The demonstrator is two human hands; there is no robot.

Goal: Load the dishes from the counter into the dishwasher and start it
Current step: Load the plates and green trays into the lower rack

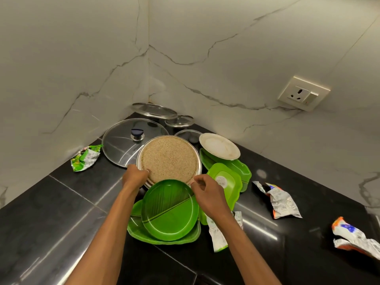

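A round speckled tan plate [169, 158] lies on a stack of steel plates in the counter's corner. My left hand [134, 176] grips its near-left rim and my right hand [205, 189] pinches its near-right rim. Just in front of it, a round green leaf-pattern plate [168, 210] rests on green leaf-shaped plates [164, 238]. To the right stand a green square container [224, 182], more green dishes [240, 167] and a white plate [219, 146] on top of them. A large glass lid [127, 140] with a dark knob lies behind left; smaller glass lids [154, 110] lean in the corner.
The black tiled counter [67, 202] meets marble walls at the back. Crumpled wrappers lie at left [85, 155], beside my right forearm [217, 233] and at right [281, 199] and far right [353, 237]. A wall socket [303, 93] sits on the right wall.
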